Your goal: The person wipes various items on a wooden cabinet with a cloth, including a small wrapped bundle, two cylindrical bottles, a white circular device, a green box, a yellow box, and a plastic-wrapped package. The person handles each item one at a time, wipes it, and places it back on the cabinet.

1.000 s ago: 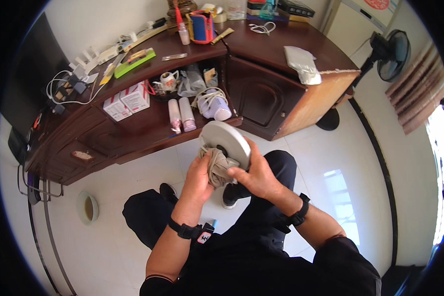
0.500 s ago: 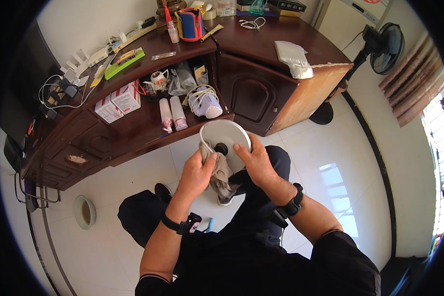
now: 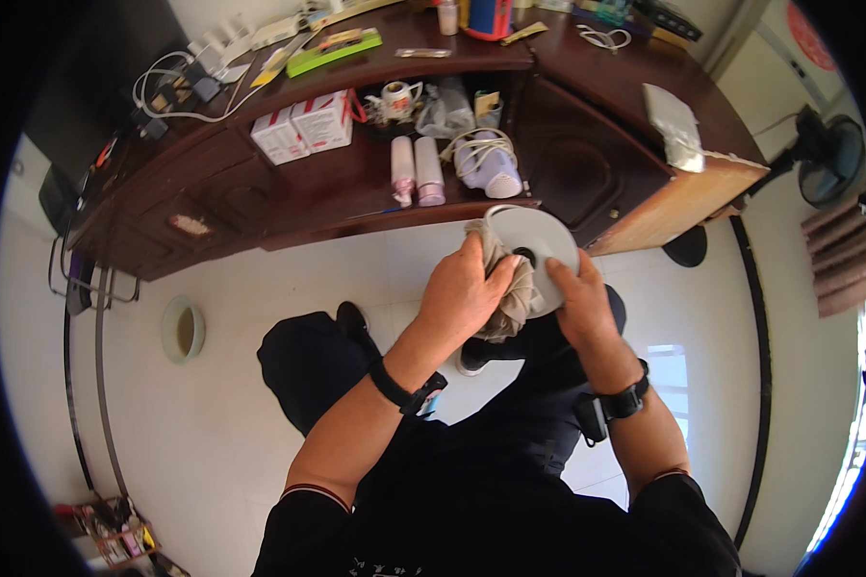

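Observation:
A white round, shallow dish-shaped piece (image 3: 537, 231) with a black part at its middle is held up over my lap. My right hand (image 3: 585, 303) grips its right rim, thumb on the near face and fingers behind. My left hand (image 3: 460, 293) is closed on a crumpled beige cloth (image 3: 516, 306), pressing it against the left side of the piece by the black centre. Part of the cloth hangs below the rim. What the left fingers touch behind the cloth is hidden.
Beyond my hands stands a dark wood cabinet (image 3: 337, 207). Its shelf holds two pink-white bottles (image 3: 427, 171), a hair dryer (image 3: 489, 165), a teapot (image 3: 393, 101) and white boxes (image 3: 319, 125). A bowl (image 3: 182, 330) sits on the floor at left; a black fan (image 3: 827, 159) stands at right.
My view has shifted, so the cabinet appears higher and further right. The white piece has tilted. My left hand has moved the cloth across its face around the black centre.

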{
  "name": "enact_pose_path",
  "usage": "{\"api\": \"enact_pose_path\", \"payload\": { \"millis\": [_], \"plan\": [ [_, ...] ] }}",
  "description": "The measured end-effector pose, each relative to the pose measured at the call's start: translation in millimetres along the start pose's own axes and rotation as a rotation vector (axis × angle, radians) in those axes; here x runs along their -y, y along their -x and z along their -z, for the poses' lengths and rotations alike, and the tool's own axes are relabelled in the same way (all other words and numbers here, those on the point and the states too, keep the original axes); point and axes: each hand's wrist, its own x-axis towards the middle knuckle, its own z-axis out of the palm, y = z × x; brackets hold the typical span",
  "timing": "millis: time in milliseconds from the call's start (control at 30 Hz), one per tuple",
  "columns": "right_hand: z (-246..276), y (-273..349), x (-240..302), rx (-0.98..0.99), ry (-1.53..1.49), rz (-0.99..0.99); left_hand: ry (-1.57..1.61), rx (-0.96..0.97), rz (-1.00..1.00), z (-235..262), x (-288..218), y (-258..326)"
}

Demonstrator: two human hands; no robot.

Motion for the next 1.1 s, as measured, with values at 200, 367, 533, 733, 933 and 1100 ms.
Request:
{"api": "enact_pose_path", "payload": {
  "millis": [200,367,533,733,933,1100],
  "plan": [
    [3.4,-13.8,19.2,0.046,-0.16,0.075,0.173,0.058,0.0,6.2,2.1,7.8],
    [9.0,-55.6,101.5,0.025,-0.046,0.373,0.45,0.044,0.007,17.8,-6.1,5.3],
    [17.7,-110.3,175.8,0.02,-0.045,0.519,0.538,0.117,0.141,35.5,3.0,25.3],
    [29.9,-194.5,229.1,-0.15,0.109,0.667,0.576,0.12,0.251,39.7,37.7,48.2],
    [33.1,-268.4,253.4,-0.225,-0.009,0.603,0.601,0.067,0.351,37.7,78.5,50.9],
    [44.8,-338.7,247.8,-0.318,-0.018,0.52,0.632,0.044,0.437,29.7,99.2,45.9]
  ]
}}
